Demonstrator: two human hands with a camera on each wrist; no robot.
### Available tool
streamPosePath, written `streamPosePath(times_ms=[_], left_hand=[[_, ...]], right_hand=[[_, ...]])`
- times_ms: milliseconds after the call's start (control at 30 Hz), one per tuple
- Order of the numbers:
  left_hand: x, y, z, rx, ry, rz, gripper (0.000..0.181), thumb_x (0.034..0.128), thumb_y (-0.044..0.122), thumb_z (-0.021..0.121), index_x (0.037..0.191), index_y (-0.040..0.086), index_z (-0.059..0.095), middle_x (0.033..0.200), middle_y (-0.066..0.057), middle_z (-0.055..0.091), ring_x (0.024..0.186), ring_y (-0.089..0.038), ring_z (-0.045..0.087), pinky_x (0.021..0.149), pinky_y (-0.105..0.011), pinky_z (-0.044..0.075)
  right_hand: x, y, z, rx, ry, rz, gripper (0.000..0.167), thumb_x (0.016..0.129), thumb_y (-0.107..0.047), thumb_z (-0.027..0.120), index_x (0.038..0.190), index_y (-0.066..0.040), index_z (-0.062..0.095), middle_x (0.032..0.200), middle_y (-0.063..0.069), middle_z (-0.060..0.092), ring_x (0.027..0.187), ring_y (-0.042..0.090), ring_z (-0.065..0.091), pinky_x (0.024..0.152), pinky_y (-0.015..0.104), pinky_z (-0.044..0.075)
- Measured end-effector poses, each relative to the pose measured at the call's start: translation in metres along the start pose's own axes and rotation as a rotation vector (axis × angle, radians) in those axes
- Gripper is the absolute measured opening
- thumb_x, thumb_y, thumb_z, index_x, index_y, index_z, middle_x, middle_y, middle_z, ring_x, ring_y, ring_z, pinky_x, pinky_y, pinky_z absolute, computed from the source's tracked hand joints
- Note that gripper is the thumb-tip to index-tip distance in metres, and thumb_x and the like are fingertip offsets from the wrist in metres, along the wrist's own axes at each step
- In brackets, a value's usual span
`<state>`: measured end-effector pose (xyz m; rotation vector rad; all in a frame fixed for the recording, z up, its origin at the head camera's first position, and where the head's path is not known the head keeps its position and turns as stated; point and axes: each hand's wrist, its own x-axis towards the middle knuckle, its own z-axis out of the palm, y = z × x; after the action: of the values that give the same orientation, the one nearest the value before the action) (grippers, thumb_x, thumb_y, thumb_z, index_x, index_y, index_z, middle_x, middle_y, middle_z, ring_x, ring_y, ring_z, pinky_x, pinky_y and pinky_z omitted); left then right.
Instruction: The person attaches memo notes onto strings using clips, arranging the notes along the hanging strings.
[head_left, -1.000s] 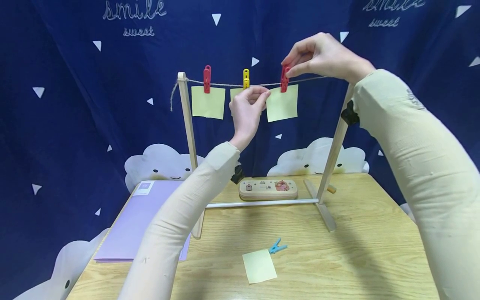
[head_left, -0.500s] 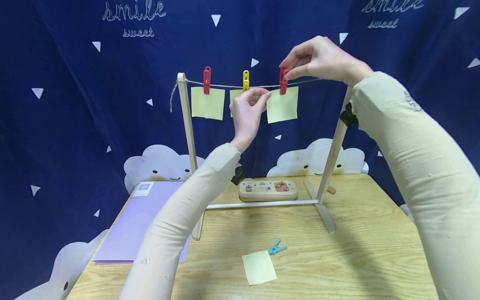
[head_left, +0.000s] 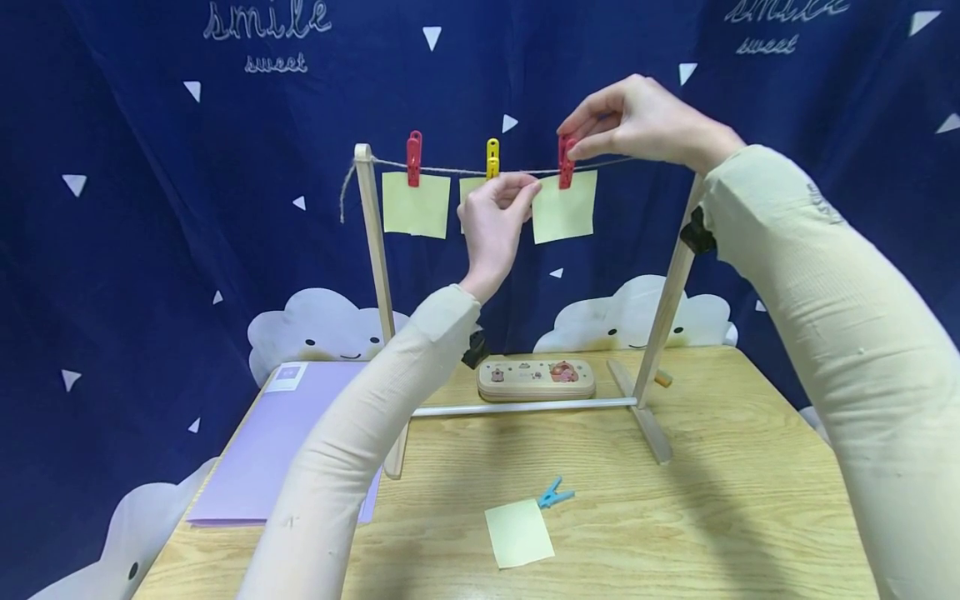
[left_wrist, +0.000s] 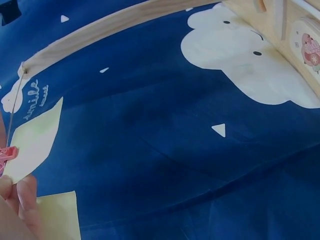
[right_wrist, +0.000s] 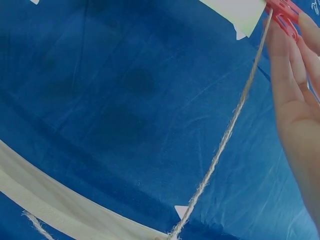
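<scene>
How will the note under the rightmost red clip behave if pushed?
Probably light and floppy: the note looks like thin, slightly curved paper. Likely to swing, since the red clip holds only its top edge, though the left hand at its corner may steady it.

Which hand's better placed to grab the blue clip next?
Probably left: the left hand sits lower, nearer the blue clip, pinching only the edge of a note. The right hand is higher, holding the red clip at that note's top.

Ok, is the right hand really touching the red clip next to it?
Touching. The head view shows the right hand pinching the red clip between thumb and fingers.
</scene>
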<state>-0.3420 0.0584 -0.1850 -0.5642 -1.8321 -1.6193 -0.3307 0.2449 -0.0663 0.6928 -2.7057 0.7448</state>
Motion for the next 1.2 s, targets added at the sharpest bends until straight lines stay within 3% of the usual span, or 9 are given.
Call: streamPosePath(times_ms=[233,467,733,1200], left_hand=[[-0.001,0.0,0.0,0.002,0.016,0.03,0.017,0.0908,0.02,0.072,0.097,0.004,0.076,0.095,-0.01,0.079,0.076,-0.017,0.075,0.067,-0.018,0.057],[-0.003,0.0,-0.002,0.026,0.028,0.059,0.018,0.0914,0.021,0.072,0.099,0.005,0.076,0.093,-0.009,0.079,0.072,-0.018,0.074,0.065,-0.016,0.051],[-0.007,-0.003,-0.006,0.004,0.018,0.061,0.019,0.0912,0.019,0.072,0.101,0.003,0.075,0.096,-0.011,0.078,0.077,-0.019,0.075,0.067,-0.018,0.058],[-0.015,-0.012,-0.013,-0.001,0.005,0.03,0.019,0.0916,0.018,0.072,0.103,0.002,0.074,0.099,-0.013,0.078,0.076,-0.023,0.076,0.069,-0.02,0.06]], right_hand=[[-0.002,0.0,0.002,-0.021,-0.002,0.036,0.044,0.093,-0.032,0.069,0.132,-0.011,0.063,0.115,0.001,0.067,0.096,0.008,0.064,0.106,0.033,0.051],[-0.004,0.0,0.003,-0.037,-0.014,0.038,0.045,0.094,-0.035,0.067,0.134,-0.013,0.061,0.124,0.006,0.063,0.099,0.011,0.061,0.11,0.046,0.046],[-0.005,0.001,0.002,-0.045,-0.012,0.024,0.047,0.094,-0.038,0.066,0.134,-0.014,0.061,0.132,0.011,0.061,0.101,0.009,0.06,0.111,0.049,0.045],[-0.01,0.002,0.002,-0.064,0.001,0.004,0.048,0.094,-0.042,0.066,0.133,-0.015,0.061,0.134,0.011,0.061,0.099,0.007,0.06,0.109,0.044,0.048]])
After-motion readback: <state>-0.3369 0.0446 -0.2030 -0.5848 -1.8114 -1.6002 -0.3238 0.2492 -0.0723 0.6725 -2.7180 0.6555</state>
